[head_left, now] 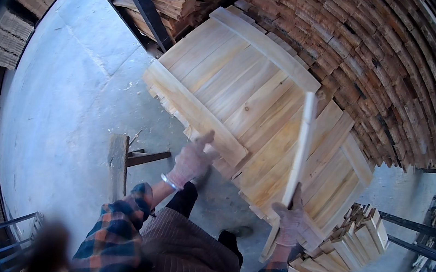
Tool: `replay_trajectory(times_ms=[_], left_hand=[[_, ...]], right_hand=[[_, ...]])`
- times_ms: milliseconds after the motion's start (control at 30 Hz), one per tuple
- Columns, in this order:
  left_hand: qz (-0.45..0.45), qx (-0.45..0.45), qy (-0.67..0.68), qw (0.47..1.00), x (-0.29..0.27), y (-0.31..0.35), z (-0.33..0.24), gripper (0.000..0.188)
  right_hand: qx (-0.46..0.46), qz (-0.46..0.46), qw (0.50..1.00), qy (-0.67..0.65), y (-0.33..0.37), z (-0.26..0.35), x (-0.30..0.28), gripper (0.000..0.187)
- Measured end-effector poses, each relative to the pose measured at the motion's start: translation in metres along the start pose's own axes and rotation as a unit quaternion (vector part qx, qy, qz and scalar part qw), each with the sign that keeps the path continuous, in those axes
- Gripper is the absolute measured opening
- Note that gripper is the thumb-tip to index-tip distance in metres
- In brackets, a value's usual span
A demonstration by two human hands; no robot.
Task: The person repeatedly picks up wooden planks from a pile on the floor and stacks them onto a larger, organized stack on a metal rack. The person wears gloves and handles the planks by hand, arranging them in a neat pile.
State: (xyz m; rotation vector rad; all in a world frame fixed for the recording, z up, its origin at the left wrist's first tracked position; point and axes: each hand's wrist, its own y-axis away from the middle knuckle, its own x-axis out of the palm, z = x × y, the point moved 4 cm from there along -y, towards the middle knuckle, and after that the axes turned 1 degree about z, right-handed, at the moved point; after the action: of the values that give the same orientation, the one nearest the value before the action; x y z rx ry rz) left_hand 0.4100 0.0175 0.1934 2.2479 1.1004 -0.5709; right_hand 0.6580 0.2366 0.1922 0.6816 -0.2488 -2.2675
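My right hand (289, 222), in a pale glove, grips a long narrow wooden board (301, 141). The board stands tilted on edge over the pale planks, its far end up and its lower end beneath the hand. My left hand (192, 161), also gloved and with a bracelet at the wrist, holds nothing. Its forefinger is stretched out near a crosswise batten (196, 114) along the near side of the stacked planks. A second crosswise batten (265, 47) lies along the far side. Between the two, several planks (245, 93) lie side by side.
Tall stacks of rough boards (349, 60) rise behind the planks. A dark metal post (139, 2) stands at the upper left. Loose cut pieces (349, 247) are piled at the right. A small wooden stand (118, 164) is on the concrete floor (69, 94) to my left.
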Motion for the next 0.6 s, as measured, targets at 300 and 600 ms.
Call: replay_trajectory(times_ms=[300,600], left_hand=[[-0.08,-0.017,0.316,0.945,-0.006,-0.071,0.004,0.063],[0.037,0.23,-0.348,0.908,0.014,-0.309,-0.096,0.102]], right_hand=[[-0.016,0.101,0.995,0.002,-0.019,0.06,0.072,0.094],[-0.024,0.002,0.996,0.081,-0.013,0.056,0.014,0.095]])
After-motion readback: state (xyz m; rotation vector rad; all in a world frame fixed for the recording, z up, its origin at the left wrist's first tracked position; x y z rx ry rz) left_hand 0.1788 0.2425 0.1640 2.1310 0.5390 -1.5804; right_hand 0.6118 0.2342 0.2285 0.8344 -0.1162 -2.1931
